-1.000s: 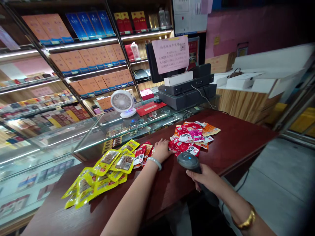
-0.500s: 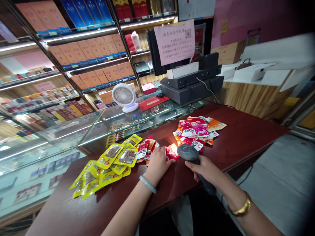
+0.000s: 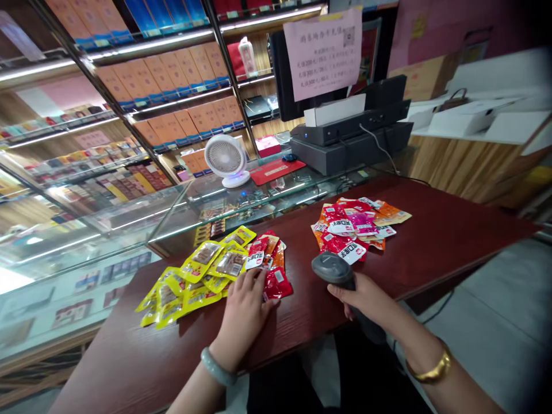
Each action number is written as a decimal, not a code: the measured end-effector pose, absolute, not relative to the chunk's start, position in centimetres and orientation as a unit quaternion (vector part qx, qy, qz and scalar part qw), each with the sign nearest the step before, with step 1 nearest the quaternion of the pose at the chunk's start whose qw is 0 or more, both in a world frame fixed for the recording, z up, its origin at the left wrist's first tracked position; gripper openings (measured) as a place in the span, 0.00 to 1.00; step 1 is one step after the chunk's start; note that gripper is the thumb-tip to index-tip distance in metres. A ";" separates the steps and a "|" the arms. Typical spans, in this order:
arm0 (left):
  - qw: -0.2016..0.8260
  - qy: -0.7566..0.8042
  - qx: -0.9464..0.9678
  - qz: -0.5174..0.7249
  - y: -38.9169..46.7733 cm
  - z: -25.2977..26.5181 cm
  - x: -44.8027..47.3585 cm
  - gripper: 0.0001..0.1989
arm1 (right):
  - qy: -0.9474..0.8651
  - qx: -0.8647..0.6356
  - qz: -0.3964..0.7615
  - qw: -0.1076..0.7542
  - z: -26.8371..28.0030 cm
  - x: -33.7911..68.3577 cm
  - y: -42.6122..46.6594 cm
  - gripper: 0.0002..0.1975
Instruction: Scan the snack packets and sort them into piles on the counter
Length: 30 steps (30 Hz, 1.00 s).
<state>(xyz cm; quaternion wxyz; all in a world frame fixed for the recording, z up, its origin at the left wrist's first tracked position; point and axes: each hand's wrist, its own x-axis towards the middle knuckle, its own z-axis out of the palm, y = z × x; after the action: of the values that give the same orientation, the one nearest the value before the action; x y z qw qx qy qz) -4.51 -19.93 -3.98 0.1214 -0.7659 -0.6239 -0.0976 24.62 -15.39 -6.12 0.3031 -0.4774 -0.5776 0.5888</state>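
My right hand (image 3: 366, 302) is wrapped round the handle of a dark barcode scanner (image 3: 333, 269), whose head points forward over the table. My left hand (image 3: 245, 305) lies low on the table, fingers stretched forward and thumb apart. Its fingertips are at the left edge of a red snack packet (image 3: 278, 283), which lies on the wood. Just behind sits a small group of red and orange packets (image 3: 265, 250). To the left, a heap of yellow snack packets (image 3: 194, 279) spreads out. A larger pile of red, pink and orange packets (image 3: 353, 227) lies beyond the scanner.
A glass display counter (image 3: 202, 210) runs along the table's far side, bearing a white fan (image 3: 225, 155) and a red mat (image 3: 276, 171). A dark cash register setup (image 3: 349, 144) stands at the back right. Shelves of boxes (image 3: 164, 80) fill the background.
My left hand has moved left and nearer, bringing the red packet beside the small group, and its fingers have spread. The scanner's light on the packet has gone out.
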 end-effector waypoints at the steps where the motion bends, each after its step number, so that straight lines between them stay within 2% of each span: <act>1: 0.148 -0.627 -0.758 -0.099 -20.0 -4.1 -5.1 0.29 | -0.579 -0.473 0.592 0.301 -6.1 24.6 -15.4 0.21; 4: 0.188 -0.643 -0.736 -0.101 -19.9 -4.3 -5.7 0.24 | -0.587 -0.460 0.597 0.296 -6.1 24.5 -15.5 0.20; 9: 0.161 -0.616 -0.759 -0.136 -18.5 -3.6 -2.3 0.23 | -0.594 -0.456 0.589 0.305 -5.9 25.5 -15.9 0.20; 14: 0.026 -0.583 -0.793 -0.175 -14.8 -3.4 4.5 0.19 | -0.578 -0.497 0.565 0.314 -5.5 27.5 -16.2 0.21; 18: -0.103 -0.606 -0.763 -0.197 -9.6 -4.1 8.6 0.22 | -0.566 -0.516 0.553 0.328 -5.8 29.0 -16.6 0.22; 21: -0.129 -0.654 -0.719 -0.196 -5.9 -4.5 10.2 0.21 | -0.556 -0.523 0.550 0.339 -6.2 29.5 -16.9 0.22; 24: -0.137 -0.669 -0.704 -0.194 -3.8 -4.5 10.8 0.14 | -0.553 -0.532 0.545 0.338 -6.5 29.7 -17.0 0.23; 28: -0.156 -0.672 -0.690 -0.222 -3.3 -4.9 10.4 0.07 | -0.555 -0.528 0.545 0.341 -7.0 29.8 -16.9 0.23; 30: -0.199 -0.670 -0.672 -0.243 -3.7 -5.4 9.7 0.05 | -0.555 -0.524 0.546 0.344 -7.1 29.8 -16.8 0.23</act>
<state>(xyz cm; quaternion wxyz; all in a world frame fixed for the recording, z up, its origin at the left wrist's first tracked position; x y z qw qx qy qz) 9.66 -3.74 -5.44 -0.1993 -0.6722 -0.6703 -0.2432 29.76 -16.80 -7.14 0.3441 -0.5240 -0.5553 0.5465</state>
